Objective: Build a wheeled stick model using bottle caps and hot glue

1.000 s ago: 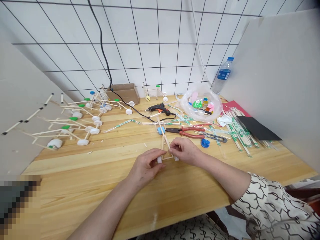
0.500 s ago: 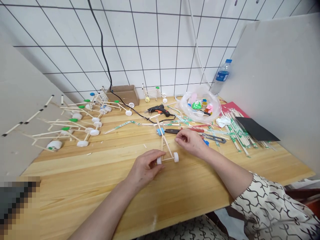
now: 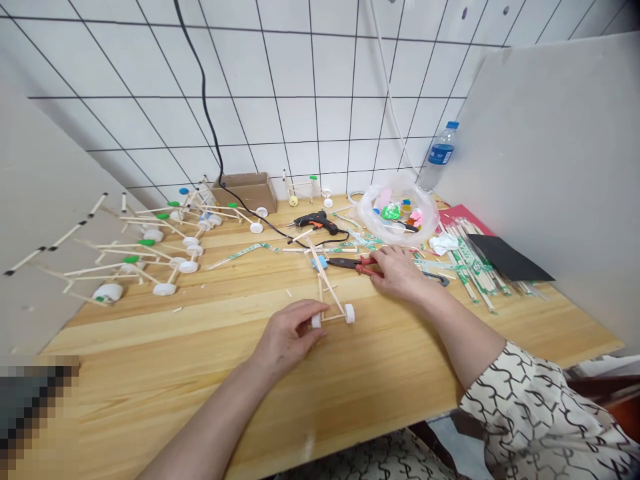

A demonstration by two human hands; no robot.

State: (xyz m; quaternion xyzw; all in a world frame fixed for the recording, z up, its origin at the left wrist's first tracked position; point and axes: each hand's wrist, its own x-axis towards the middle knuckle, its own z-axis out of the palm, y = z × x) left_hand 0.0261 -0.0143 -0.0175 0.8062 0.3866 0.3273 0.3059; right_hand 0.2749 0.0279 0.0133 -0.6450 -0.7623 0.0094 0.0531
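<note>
A small cart of thin wooden sticks (image 3: 327,293) lies on the wooden table (image 3: 200,360), with white bottle-cap wheels at its near end and a blue cap at its far end. My left hand (image 3: 293,333) pinches the near left white wheel (image 3: 316,321). The right white wheel (image 3: 349,313) is free. My right hand (image 3: 397,270) rests farther back on the red-handled pliers (image 3: 357,265), fingers curled over the handles.
Several finished stick carts (image 3: 150,247) lie at the left. A black glue gun (image 3: 314,220), a cardboard box (image 3: 245,190), a clear bag of caps (image 3: 397,213), a water bottle (image 3: 435,157), chopstick bundles (image 3: 473,263) and a black sheet (image 3: 507,257) fill the back and right.
My right hand let go of the cart's right wheel and moved back and right onto the red-handled pliers. My left hand stayed on the left wheel.
</note>
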